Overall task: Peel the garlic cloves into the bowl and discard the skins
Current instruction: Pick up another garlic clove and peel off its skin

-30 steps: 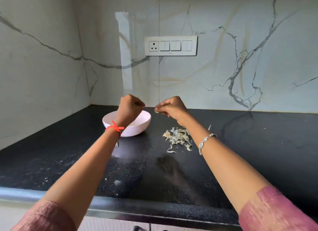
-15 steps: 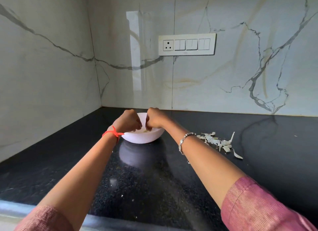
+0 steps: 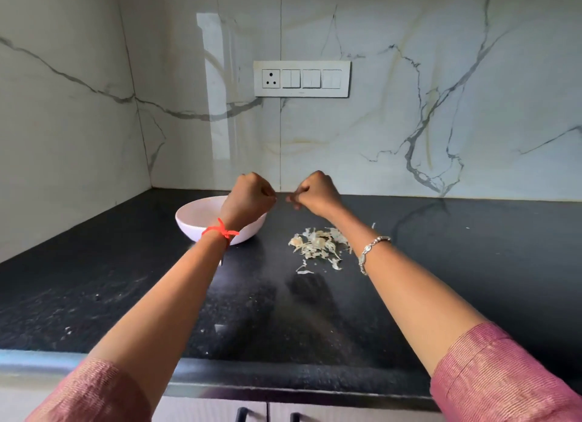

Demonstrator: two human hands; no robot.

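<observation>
Wide black countertop under a veined marble wall, and both arms reach far across it. The white bowl sits far left; its inside is mostly hidden, so no peeled garlic shows. Just right of it lies the heap of papery skins, not yet thrown away.

Now the hands. The left hand hangs over the bowl's right rim and the right hand is close beside it, a small gap between. Both are curled tight, knuckles up. A clove is probably pinched in there, but I can't tell.

It looks like mid-peel. Next comes dropping the clove left and the skin right. A few stray flakes lie nearer. Nothing blocks either drop.
</observation>
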